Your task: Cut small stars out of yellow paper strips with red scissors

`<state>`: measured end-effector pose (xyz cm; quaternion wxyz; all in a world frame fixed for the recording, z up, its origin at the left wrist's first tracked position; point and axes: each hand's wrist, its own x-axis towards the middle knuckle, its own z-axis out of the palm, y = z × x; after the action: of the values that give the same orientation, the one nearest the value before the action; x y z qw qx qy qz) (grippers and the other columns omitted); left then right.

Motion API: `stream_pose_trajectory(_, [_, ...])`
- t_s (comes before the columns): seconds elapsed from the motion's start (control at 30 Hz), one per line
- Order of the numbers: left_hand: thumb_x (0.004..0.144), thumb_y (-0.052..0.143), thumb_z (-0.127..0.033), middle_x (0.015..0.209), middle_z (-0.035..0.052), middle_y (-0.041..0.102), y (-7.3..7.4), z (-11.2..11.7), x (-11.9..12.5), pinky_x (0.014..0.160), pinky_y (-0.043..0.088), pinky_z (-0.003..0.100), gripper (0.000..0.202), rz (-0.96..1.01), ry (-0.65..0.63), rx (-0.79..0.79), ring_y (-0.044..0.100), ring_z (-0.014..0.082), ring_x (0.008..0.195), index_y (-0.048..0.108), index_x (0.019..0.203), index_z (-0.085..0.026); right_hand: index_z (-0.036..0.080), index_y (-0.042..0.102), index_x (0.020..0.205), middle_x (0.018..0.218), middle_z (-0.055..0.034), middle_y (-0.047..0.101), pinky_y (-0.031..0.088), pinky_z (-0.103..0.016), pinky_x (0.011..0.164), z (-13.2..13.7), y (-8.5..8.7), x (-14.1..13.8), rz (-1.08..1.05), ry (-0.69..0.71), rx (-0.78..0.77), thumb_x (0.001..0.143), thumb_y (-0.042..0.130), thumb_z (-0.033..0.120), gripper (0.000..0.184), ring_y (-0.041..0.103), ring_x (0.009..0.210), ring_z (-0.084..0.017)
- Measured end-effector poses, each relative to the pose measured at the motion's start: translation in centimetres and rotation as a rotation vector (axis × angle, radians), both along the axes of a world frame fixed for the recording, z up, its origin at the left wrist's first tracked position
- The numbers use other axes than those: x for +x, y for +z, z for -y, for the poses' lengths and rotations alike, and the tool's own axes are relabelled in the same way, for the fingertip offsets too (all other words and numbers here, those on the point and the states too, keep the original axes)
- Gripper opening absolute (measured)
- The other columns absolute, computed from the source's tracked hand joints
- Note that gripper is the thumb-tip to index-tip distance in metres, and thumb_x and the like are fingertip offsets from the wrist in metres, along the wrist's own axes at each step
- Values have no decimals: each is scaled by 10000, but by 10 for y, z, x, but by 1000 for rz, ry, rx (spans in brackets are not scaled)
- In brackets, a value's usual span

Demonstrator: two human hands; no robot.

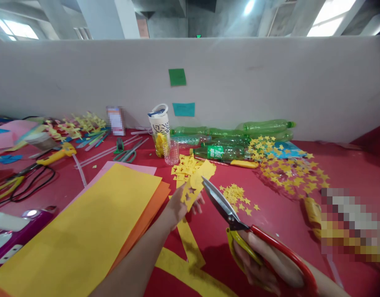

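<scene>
My left hand (pixel 180 206) pinches a yellow paper strip (pixel 194 183) with star-shaped holes punched in it, holding it up over the red table (pixel 276 214). My right hand (pixel 264 260) grips red-and-yellow-handled scissors (pixel 222 202); the blades point up-left and touch the edge of the strip. Yellow paper offcuts (pixel 190 251) lie on the table below my hands. Small cut-out yellow stars (pixel 236 196) lie just right of the blades.
Large yellow, orange and pink sheets (pixel 93 231) cover the left foreground. Green plastic bottles (pixel 239 138), a white cup (pixel 159 123), a small glass (pixel 172 152), more yellow stars (pixel 289 165), glue guns (pixel 58 154) and a grey partition wall (pixel 270 82) lie behind.
</scene>
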<state>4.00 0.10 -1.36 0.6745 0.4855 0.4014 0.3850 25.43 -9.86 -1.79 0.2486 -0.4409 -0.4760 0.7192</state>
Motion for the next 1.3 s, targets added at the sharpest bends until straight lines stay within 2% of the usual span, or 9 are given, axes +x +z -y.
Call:
stream_pose_trajectory(0.1, [737, 644, -306, 602, -23, 548, 0, 8, 1, 496, 386, 218, 153, -83, -184, 65, 498, 90, 483, 569, 730, -173, 204, 459, 654, 407, 83, 355, 308, -185, 379, -3, 11, -3, 171, 18, 86, 852, 303, 701, 557, 339, 331, -64])
stream_pose_trajectory(0.17, [733, 663, -306, 595, -35, 509, 4, 15, 1, 526, 391, 215, 167, -78, -244, 52, 483, 88, 521, 564, 705, -174, 205, 435, 639, 419, 79, 374, 264, -184, 337, -7, 19, -6, 222, 0, 106, 807, 351, 738, 566, 327, 312, -56])
stream_pose_trajectory(0.23, [752, 645, -361, 598, -31, 502, 7, 19, 0, 518, 386, 217, 215, -46, -171, 70, 469, 90, 524, 563, 687, -173, 206, 408, 640, 445, 81, 373, 232, -177, 318, -10, 24, -9, 263, -25, 120, 778, 384, 756, 567, 309, 316, -46])
stream_pose_trajectory(0.33, [823, 535, -447, 561, -11, 505, 8, 19, 1, 478, 360, 224, 340, 17, 28, 168, 453, 97, 495, 576, 643, -162, 205, 383, 639, 478, 85, 356, 242, -166, 329, -12, 25, -11, 331, -3, 179, 779, 403, 746, 559, 310, 344, -38])
stream_pose_trajectory(0.43, [848, 509, -412, 544, -4, 518, 6, 15, 1, 465, 356, 226, 339, 55, 218, 194, 463, 103, 490, 598, 640, -159, 203, 376, 653, 520, 72, 378, 255, -166, 346, -12, 24, -11, 389, 43, 222, 807, 377, 728, 547, 337, 368, -41])
stream_pose_trajectory(0.53, [825, 549, -348, 556, -3, 540, 7, 13, 1, 477, 376, 231, 267, 69, 300, 176, 480, 105, 492, 611, 648, -158, 204, 369, 664, 524, 70, 371, 265, -168, 368, -12, 24, -10, 409, 82, 228, 836, 376, 692, 518, 343, 400, -51])
stream_pose_trajectory(0.87, [792, 559, -307, 513, -11, 529, 7, 12, -3, 467, 367, 230, 252, 56, 307, 125, 473, 104, 477, 593, 590, -161, 197, 377, 673, 534, 55, 386, 251, -180, 386, -15, 25, -8, 411, 161, 330, 839, 339, 705, 537, 335, 430, -60])
stream_pose_trajectory(1.07, [783, 566, -285, 498, -10, 526, 6, 11, -3, 453, 352, 224, 262, 42, 319, 127, 464, 98, 462, 584, 553, -162, 195, 387, 684, 561, 38, 439, 265, -181, 375, -14, 26, -8, 432, 163, 270, 834, 341, 713, 540, 358, 416, -59])
stream_pose_trajectory(1.3, [773, 565, -260, 492, -15, 529, 7, 10, -4, 434, 343, 224, 243, 81, 297, 104, 463, 97, 448, 586, 549, -168, 187, 418, 676, 505, 67, 381, 241, -161, 344, -15, 20, -8, 386, 125, 205, 792, 381, 744, 570, 324, 377, -46])
